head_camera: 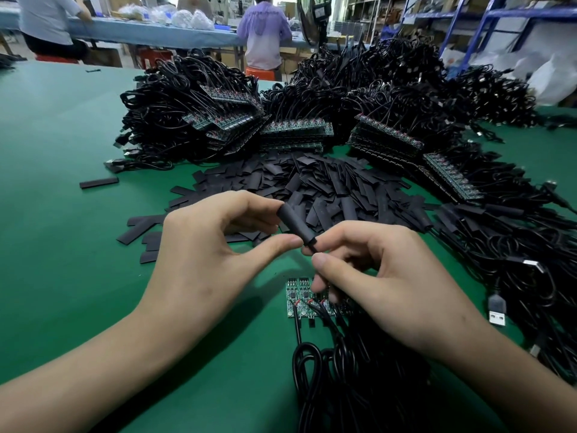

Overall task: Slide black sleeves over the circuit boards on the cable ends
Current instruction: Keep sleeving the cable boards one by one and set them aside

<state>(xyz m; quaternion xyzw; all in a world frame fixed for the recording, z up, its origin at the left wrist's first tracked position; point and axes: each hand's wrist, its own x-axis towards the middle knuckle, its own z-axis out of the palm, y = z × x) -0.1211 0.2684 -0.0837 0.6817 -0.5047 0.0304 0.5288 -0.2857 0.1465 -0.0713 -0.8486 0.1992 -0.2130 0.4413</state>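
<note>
My left hand (199,251) pinches a black sleeve (295,223) between thumb and fingers, held above the green table (62,214). My right hand (384,276) pinches the cable end at the sleeve's lower opening; the board on that end is hidden inside the sleeve. Below the hands, a short row of green circuit boards (299,296) with red wires lies on the table, partly covered by my right fingers. Their black cables (327,364) coil toward me.
A heap of loose flat black sleeves (327,185) lies just beyond the hands. Behind it stand big piles of cables with stacked board rows (296,129). Sleeved cables (515,260) with USB plugs (496,310) lie at right. People work at a far blue table (150,34).
</note>
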